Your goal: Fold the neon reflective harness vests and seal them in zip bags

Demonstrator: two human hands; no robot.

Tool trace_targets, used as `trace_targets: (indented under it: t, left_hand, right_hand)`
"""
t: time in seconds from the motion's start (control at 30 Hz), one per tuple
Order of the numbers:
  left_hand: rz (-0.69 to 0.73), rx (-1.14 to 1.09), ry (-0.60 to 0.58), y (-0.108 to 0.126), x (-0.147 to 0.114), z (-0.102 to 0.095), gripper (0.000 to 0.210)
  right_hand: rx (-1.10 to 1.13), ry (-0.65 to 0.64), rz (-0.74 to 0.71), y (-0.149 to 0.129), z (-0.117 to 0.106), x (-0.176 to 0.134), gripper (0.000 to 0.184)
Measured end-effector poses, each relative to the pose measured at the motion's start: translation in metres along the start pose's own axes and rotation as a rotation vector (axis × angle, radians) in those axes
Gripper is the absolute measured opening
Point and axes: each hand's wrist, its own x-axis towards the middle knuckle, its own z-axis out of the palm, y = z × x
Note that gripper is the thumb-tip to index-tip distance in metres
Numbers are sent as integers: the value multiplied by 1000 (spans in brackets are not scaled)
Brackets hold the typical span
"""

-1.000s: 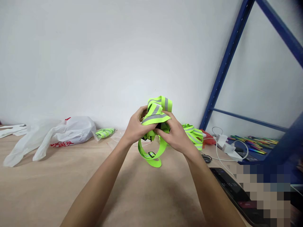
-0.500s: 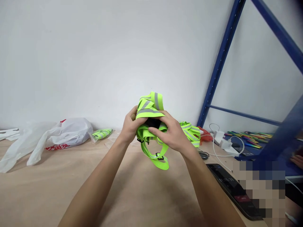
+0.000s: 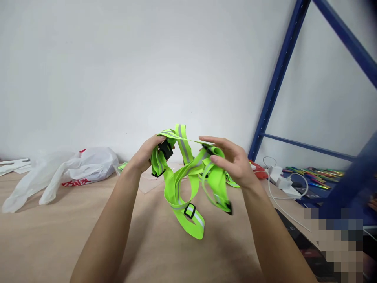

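A neon-green reflective strap vest with grey stripes hangs loosely spread between my two hands above the table. My left hand is closed round its left side, beside a black plastic buckle. On the other side, my right hand pinches bunched straps between thumb and fingers. A black slide adjuster sits on the low-hanging loop in the middle. Below my right hand dangles a strap part with a black end piece, slightly blurred.
A white plastic bag with red print and white gloves lie left on the brown-covered table. Right are chargers with white cables, a dark phone, colourful pens and a blue metal frame. More green straps are partly hidden behind my hands.
My hands have moved apart, and the bunched vest has opened out between them. Its loops now hang lower, and the black buckle shows by my left hand.
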Motion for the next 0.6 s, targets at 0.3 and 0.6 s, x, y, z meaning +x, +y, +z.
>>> trace_targets:
  t: [0.3,0.6]
  left_hand:
    - [-156,-169,-383,-4,-2,13,39]
    - [57,310,-333,-11,-13,35,33]
  right_hand:
    - [132,160,204,8,15,2,50]
    - [245,-245,371,14,34,1,78]
